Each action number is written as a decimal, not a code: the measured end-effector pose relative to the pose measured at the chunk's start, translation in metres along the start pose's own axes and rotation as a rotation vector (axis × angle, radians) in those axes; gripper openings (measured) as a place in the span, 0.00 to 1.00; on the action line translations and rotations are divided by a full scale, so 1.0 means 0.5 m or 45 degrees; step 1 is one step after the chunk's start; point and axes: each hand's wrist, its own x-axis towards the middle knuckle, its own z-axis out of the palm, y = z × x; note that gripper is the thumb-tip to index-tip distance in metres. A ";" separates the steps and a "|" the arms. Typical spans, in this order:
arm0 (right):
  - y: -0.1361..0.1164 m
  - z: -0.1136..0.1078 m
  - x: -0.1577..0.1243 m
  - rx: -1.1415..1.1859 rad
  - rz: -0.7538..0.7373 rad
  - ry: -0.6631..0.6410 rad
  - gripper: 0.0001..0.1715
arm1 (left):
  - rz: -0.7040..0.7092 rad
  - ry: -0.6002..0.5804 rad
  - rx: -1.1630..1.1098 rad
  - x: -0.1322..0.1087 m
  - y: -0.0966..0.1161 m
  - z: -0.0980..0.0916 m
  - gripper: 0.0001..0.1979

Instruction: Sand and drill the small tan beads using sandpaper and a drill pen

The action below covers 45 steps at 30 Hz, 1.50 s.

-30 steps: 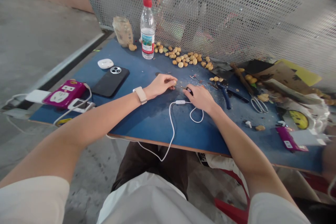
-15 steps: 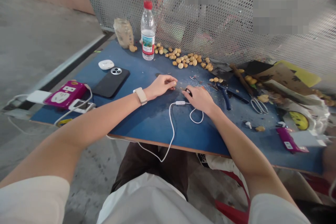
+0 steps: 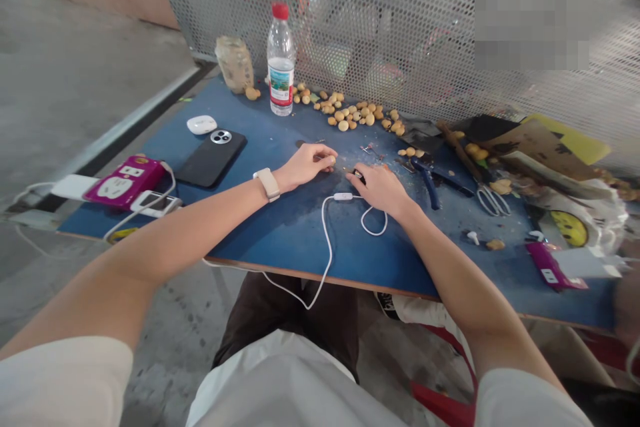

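Blue-painted tabletop (image 3: 280, 233) carries both forearms (image 3: 200, 220) as a steady brace while the left hand (image 3: 303, 167) pinches a small tan nut (image 3: 331, 160) near mid-table and the right hand (image 3: 381, 189), just beside it, curls close around something small and dark (image 3: 358, 175) (too hidden to name).

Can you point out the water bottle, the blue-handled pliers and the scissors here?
Water bottle (image 3: 281, 73), head view, on its label.
Blue-handled pliers (image 3: 430, 190), head view, on the blue handle.
Scissors (image 3: 493, 202), head view, on the finger loops.

A phone (image 3: 211, 159) lies left of the scissors (image 3: 493, 201).
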 end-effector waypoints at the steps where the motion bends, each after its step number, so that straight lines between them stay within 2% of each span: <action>1: 0.000 0.000 0.000 -0.006 -0.003 -0.001 0.28 | 0.000 0.001 -0.002 0.000 -0.001 0.000 0.04; 18: -0.001 -0.006 -0.002 -0.024 -0.025 0.004 0.25 | 0.041 -0.032 0.001 0.000 -0.006 -0.004 0.04; 32: -0.008 -0.011 -0.005 0.001 0.009 -0.016 0.26 | 0.052 -0.042 0.028 -0.001 -0.004 -0.005 0.04; 45: 0.002 -0.009 -0.004 0.017 0.001 -0.055 0.27 | 0.138 -0.119 0.115 0.009 -0.027 -0.018 0.03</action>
